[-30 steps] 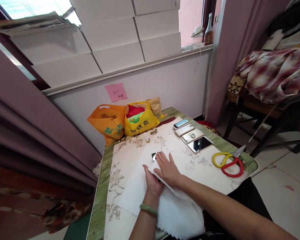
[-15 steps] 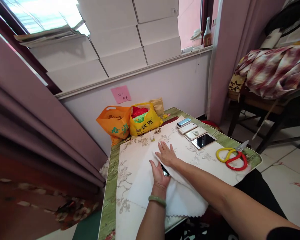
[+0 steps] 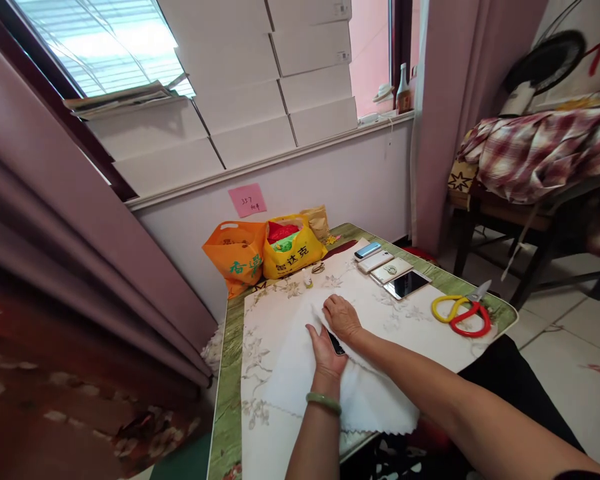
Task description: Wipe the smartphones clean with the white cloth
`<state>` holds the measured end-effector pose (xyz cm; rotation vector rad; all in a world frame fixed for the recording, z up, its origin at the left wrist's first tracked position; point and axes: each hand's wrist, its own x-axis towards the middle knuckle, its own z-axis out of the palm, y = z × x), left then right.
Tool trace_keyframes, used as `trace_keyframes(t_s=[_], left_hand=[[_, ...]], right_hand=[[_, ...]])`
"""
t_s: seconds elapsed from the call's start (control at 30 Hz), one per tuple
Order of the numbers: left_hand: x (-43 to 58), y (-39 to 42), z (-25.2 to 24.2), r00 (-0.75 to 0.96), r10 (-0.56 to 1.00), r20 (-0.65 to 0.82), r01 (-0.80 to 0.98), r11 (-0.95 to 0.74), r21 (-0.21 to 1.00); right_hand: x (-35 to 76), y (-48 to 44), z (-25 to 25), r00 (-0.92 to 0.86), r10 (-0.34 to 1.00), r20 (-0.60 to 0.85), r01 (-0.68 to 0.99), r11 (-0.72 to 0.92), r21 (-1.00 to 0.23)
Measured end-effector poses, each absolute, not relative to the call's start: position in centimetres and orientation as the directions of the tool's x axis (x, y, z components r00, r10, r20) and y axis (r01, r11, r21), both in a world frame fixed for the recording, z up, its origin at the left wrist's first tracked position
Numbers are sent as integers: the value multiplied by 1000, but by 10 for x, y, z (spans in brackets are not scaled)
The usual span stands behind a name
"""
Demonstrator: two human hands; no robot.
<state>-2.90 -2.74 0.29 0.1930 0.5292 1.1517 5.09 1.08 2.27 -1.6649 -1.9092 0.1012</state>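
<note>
A dark-screened phone (image 3: 336,343) lies in my left hand (image 3: 326,352), held from below with the thumb up along its left side. My right hand (image 3: 341,317) is over the phone's upper end, its fingers curled on the edge of a white cloth (image 3: 300,360). The cloth, with a zigzag edge, spreads under and around both hands and partly covers the phone. A green bangle (image 3: 323,402) circles my left wrist.
Several phones (image 3: 407,284) lie in a row at the table's back right. Scissors with yellow and red handles (image 3: 469,317) rest near the right edge. Orange (image 3: 237,257) and yellow (image 3: 293,250) bags, a small bottle (image 3: 307,279) and a metal item (image 3: 319,268) are at the back.
My right hand's fingers, spread flat on the cloth before, are now curled at its edge. My left hand still holds the phone. The camera view has shifted slightly.
</note>
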Motion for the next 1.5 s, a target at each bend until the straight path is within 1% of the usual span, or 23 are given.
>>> trace_keyframes(t_s=[0.17,0.37,0.5,0.63,0.73,0.87,1.0,1.13,1.4,1.5], left_hand=[[-28,-29,6,288,917,-277,-834,382,398],[-28,-29,6,266,910,-317,-856,374,356],[-29,-28,0,257,896,-363,-863,382,332],[-29,-25,-4,223,891,-395,-877,360,317],[-27,-23,0,253,869,-425,-861,403,311],[-25,-22,9,298,853,-428,-831,452,325],[-23,-21,13,282,856,-433,-816,452,362],[-23,-20,14,283,870,-403,-815,440,377],[-18,-20,21,274,887,-373,-826,415,381],[-14,-21,21,251,879,-407,-812,419,405]], right_hand=[[55,2,22,-65,929,365,863,236,-447],[67,-19,19,-152,924,351,825,314,-469],[77,-36,17,-224,921,318,801,360,-479],[80,-39,22,-282,926,253,818,369,-441],[76,-27,30,-297,939,171,853,342,-394],[68,0,35,-254,957,136,873,288,-393],[63,27,33,-201,974,101,885,224,-408],[60,45,32,-140,987,73,894,158,-419],[66,53,33,-53,996,68,889,78,-451],[75,51,29,-11,996,92,879,54,-474]])
